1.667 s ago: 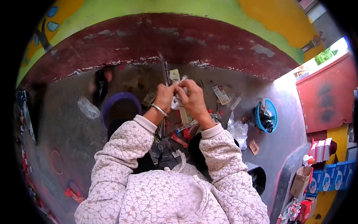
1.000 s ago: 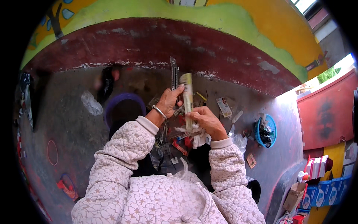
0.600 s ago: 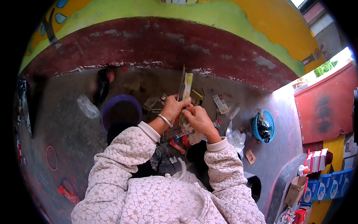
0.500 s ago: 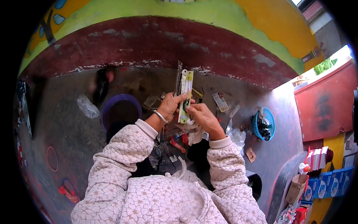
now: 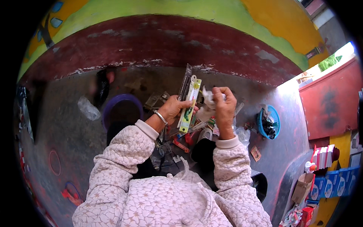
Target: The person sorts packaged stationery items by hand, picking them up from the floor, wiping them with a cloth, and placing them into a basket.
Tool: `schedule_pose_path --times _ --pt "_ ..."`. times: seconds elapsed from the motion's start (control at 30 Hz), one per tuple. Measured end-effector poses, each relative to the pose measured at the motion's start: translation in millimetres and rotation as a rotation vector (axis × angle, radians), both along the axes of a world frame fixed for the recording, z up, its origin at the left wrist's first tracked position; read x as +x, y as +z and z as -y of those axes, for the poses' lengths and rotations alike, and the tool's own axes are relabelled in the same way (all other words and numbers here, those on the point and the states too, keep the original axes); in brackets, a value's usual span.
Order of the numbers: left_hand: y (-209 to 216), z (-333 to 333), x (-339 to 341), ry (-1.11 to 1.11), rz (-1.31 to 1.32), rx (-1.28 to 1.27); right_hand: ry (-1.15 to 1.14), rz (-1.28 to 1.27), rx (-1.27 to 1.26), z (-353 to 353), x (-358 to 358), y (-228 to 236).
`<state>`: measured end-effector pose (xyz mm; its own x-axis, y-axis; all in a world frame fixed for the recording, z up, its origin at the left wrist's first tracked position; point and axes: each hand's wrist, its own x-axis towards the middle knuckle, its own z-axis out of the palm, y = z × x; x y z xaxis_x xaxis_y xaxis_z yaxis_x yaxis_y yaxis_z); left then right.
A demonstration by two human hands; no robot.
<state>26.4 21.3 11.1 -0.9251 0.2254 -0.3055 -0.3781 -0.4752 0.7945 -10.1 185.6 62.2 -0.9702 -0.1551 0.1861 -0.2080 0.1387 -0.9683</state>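
Observation:
My left hand (image 5: 172,109), with a silver bangle at the wrist, is closed around a bundle of long narrow pieces. On top lies a yellow-green and white package (image 5: 196,92), with a dark flat strip (image 5: 185,82) and a whitish strip behind it. The thumb presses across the package's face, and the bundle tilts up and to the right. To its right, my right hand (image 5: 225,111) is raised and closed on a crumpled white cloth (image 5: 207,97), which hangs toward the package. A gap shows between this hand and the package.
Mixed small items and wrappers (image 5: 166,149) litter the floor below my hands. A purple basin (image 5: 124,97) and clear plastic bag (image 5: 89,108) lie left. A blue basket (image 5: 278,123) stands right. Blue boxes (image 5: 332,184) are at far right; a painted wall (image 5: 151,41) rises ahead.
My right hand has moved up and to the right, away from the package, with the white cloth in it. The bundle in my left hand has tilted further right.

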Motion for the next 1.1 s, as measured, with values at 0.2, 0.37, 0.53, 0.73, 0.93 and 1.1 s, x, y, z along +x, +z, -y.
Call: schedule_pose_path --times 0.2,0.37,0.53,0.73,0.93,1.1 --pt "12 -6 10 -0.149 -0.013 0.038 -0.119 -0.663 0.539 12 -11 -14" --pt "27 0 17 -0.198 0.026 0.001 -0.466 -0.280 0.345 -35 -57 -18" --pt "24 3 18 -0.289 0.012 0.069 0.053 0.349 -0.247 -37 -52 -2" --pt "17 2 19 -0.440 0.046 0.039 0.350 0.412 -0.214 -27 -41 12" --pt "15 0 16 -0.447 0.045 0.094 0.266 0.307 -0.399 -32 -43 8" --pt "19 -3 18 -0.442 0.022 -0.020 0.095 0.345 -0.658 -40 -54 4"
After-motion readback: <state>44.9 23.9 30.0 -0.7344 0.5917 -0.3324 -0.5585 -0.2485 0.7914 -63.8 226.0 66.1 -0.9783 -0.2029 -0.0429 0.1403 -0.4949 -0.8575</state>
